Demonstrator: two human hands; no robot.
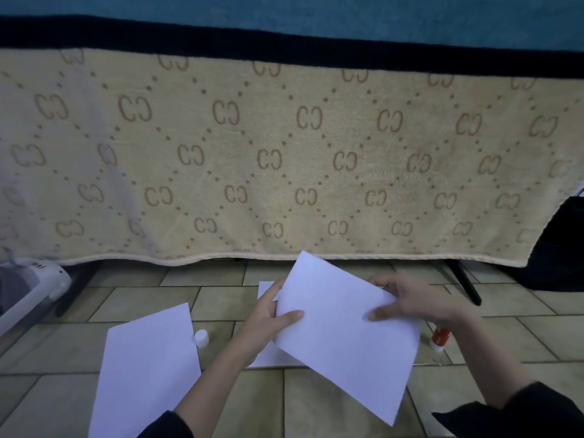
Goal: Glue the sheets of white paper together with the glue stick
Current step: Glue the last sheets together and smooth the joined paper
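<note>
A white sheet (145, 371) lies flat on the tiled floor (316, 403) at the left, with a small white cap (201, 337) just beside its right edge. The left hand (268, 314) pinches the left edge of a tilted sheet of paper (344, 336) held above the floor, over another sheet (268, 355) lying flat. The right hand (417, 301) pinches its right edge, thumb on top. The glue stick (440, 338) lies on the floor, just right of the held sheet.
</note>
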